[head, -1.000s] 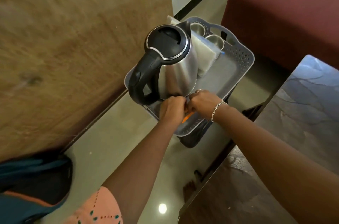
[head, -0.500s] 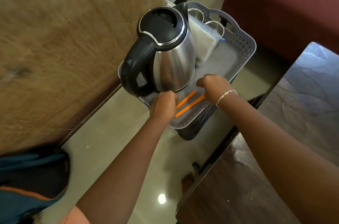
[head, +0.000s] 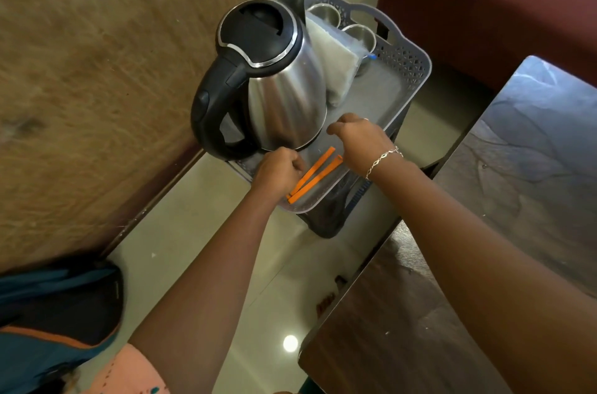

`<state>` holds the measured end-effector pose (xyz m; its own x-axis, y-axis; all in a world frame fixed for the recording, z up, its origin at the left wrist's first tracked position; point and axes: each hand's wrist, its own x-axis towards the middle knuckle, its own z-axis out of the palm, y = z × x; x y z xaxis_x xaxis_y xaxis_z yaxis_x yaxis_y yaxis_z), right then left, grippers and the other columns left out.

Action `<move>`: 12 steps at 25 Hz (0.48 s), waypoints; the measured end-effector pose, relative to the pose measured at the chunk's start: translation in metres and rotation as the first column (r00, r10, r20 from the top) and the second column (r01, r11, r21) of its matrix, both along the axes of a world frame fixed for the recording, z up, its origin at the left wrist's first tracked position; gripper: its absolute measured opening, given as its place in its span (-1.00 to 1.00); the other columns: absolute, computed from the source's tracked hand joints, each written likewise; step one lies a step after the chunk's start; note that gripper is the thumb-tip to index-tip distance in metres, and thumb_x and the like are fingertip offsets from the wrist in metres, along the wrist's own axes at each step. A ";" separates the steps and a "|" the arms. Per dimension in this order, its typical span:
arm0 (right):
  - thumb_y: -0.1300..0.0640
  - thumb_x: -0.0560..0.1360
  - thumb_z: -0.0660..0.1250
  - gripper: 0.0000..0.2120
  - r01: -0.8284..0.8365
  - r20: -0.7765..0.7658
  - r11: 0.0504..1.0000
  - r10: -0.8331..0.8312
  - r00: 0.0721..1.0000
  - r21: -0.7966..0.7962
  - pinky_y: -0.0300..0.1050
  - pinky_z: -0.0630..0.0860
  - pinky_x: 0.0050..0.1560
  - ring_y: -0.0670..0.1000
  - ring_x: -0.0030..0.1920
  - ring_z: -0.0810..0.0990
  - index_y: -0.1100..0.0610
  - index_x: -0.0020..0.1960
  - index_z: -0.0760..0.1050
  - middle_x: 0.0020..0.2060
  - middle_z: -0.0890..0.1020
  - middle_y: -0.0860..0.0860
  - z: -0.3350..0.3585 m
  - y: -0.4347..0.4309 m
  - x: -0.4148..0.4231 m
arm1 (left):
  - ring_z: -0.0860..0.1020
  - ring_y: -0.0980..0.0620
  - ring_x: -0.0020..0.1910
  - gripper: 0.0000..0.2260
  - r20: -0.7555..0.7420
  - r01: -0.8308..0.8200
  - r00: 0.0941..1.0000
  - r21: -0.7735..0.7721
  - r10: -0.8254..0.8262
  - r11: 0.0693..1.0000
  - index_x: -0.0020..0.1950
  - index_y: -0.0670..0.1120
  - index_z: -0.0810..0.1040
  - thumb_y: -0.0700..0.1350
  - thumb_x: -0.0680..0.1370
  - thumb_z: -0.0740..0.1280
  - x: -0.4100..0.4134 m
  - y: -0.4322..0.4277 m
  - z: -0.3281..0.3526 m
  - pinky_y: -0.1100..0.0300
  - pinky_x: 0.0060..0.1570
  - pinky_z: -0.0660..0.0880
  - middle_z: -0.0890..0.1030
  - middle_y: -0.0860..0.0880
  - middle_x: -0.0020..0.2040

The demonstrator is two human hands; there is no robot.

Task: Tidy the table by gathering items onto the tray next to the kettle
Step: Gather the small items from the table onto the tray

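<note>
A grey plastic tray (head: 416, 70) carries a steel kettle (head: 284, 96) with a black lid and handle. Two thin orange sachets (head: 315, 174) lie side by side on the tray's near corner, right in front of the kettle. My left hand (head: 279, 171) is a closed fist at the tray's near edge, its knuckles against the lower part of the sachets. My right hand (head: 358, 138) hovers over their upper ends with the fingers bent down and the thumb out, holding nothing that I can see.
Behind the kettle on the tray lie a white packet (head: 336, 64) and two steel cups (head: 360, 35). The tray rests on a dark stand (head: 326, 219). A dark table (head: 517, 200) is at the right, a wooden panel (head: 97, 70) at the left, a blue bag (head: 48, 313) on the floor.
Both hands were pressed together over the sachets; they have since parted. The two orange sachets now lie uncovered on the tray, and my right hand has lifted away to the right.
</note>
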<state>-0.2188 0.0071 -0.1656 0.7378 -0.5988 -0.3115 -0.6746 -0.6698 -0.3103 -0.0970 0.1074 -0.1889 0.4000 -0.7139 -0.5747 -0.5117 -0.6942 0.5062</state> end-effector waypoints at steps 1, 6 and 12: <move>0.46 0.37 0.21 -0.51 0.045 0.066 0.999 -0.043 0.997 -0.022 0.13 0.47 0.04 0.29 0.16 0.45 0.21 0.27 0.39 0.22 0.44 0.21 0.005 0.002 -0.011 | 0.59 -0.22 0.00 -0.81 0.014 -0.013 1.000 0.001 0.013 1.000 -0.05 -0.18 0.60 -0.32 0.49 0.20 -0.003 -0.001 0.001 -0.08 0.04 0.55 0.65 -0.23 -0.03; 0.43 0.37 0.27 -0.49 0.271 0.293 0.950 -0.218 0.931 -0.154 0.10 0.46 0.15 0.25 0.31 0.36 0.20 0.29 0.39 0.33 0.38 0.21 0.024 0.032 -0.091 | 0.55 -0.22 -0.01 -0.84 0.290 -0.121 0.925 -0.384 0.244 0.915 -0.05 -0.21 0.59 -0.29 0.50 0.22 -0.053 0.013 0.026 0.05 -0.02 0.42 0.65 -0.22 -0.07; 0.52 0.28 0.28 -0.44 0.442 0.370 0.870 -0.345 0.863 -0.219 0.20 0.26 0.31 0.37 0.30 0.37 0.30 0.28 0.40 0.29 0.40 0.37 0.039 0.076 -0.220 | 0.34 -0.32 0.32 -0.76 0.340 0.105 0.926 -0.649 0.163 0.753 0.16 -0.29 0.52 -0.27 0.52 0.24 -0.204 0.045 0.050 -0.12 0.35 0.26 0.55 -0.26 0.11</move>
<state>-0.4386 0.0828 -0.1270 0.4487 -0.8852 0.1226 -0.8015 -0.4594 -0.3828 -0.3007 0.1526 -0.1385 0.5033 -0.8387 0.2080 -0.7303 -0.2842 0.6212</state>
